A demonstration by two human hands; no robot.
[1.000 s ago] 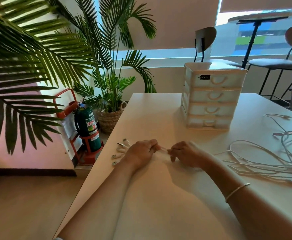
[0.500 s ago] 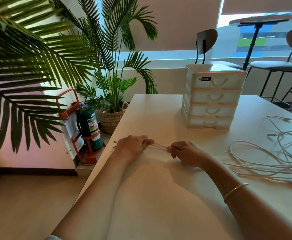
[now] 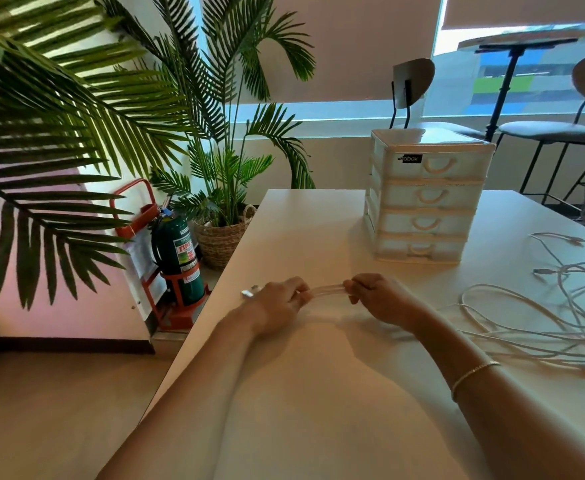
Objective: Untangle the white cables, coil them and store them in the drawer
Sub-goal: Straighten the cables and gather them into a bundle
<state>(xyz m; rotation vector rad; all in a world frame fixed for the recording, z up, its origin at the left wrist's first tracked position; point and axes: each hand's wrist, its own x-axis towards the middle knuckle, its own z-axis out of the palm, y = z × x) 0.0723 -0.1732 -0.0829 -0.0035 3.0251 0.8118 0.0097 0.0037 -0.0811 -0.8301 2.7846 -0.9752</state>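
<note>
Head view: cable strands [image 3: 326, 291] stretched between both hands, pinched each end.

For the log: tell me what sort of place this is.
Probably an office lounge or shared workspace: a high table with stools by the window, a fire extinguisher on a stand, potted palms.

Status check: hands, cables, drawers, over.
Both hands pinch one cable, left hand, right hand, strands stretched between them. Rest of cables loose on the table, right side. Drawers all closed. Nothing in the way.
</note>
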